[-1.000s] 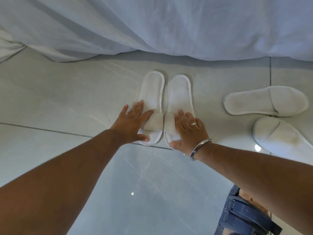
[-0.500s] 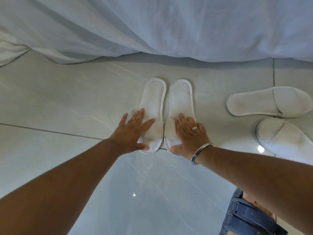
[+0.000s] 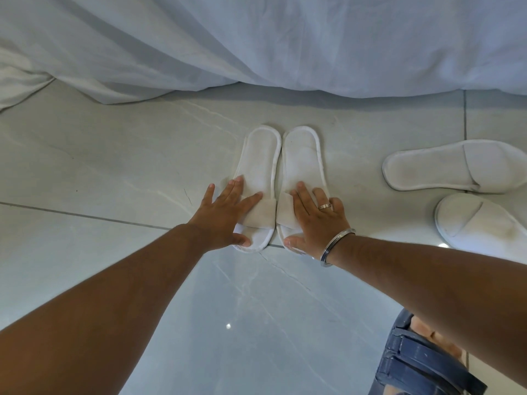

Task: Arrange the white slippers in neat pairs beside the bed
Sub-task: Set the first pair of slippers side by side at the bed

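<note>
Both hands are flat and open, nothing gripped: the left hand is pressed on the left slipper, the right hand on the right slipper. That pair sits side by side on the tile floor, just below the bedsheet. Two more slippers lie crooked off to the right.

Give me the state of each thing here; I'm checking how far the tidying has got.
Left slipper: flat, toe toward the person, beside its mate.
Right slipper: flat, parallel to the left slipper.
Left hand: open, pressed flat on the left slipper.
Right hand: open, pressed flat on the right slipper.
Far slipper: lying sideways, unpaired.
Near slipper: angled, not lined up.
Sheet: hanging to the floor.
</note>
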Motion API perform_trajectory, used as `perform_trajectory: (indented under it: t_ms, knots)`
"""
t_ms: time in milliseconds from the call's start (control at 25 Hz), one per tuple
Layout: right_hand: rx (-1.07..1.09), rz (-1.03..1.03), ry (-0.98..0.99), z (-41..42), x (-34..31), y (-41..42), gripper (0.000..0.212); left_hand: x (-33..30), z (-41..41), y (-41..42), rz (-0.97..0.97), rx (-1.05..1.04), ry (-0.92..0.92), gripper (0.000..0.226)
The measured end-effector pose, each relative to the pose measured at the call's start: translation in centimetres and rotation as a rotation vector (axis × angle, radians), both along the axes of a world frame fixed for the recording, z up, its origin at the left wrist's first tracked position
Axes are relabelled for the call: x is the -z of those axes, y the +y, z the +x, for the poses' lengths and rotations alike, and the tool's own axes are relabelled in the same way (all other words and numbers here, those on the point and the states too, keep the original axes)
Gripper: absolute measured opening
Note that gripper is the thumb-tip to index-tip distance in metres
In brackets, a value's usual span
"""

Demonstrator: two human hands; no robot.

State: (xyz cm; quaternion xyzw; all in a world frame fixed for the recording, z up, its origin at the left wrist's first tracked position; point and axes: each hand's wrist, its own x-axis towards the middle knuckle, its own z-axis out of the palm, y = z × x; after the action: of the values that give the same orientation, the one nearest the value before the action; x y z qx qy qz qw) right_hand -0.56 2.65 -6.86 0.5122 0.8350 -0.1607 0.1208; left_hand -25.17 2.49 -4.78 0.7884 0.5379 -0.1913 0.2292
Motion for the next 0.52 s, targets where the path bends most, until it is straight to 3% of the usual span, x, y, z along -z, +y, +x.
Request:
perform_trajectory:
  t_ms: [520]
  knots:
    - [-0.021,0.048,0.012,0.41,0.54,-0.20,0.104,0.04,0.13,0.68,-0.056,-0.049,-0.047,0.110]
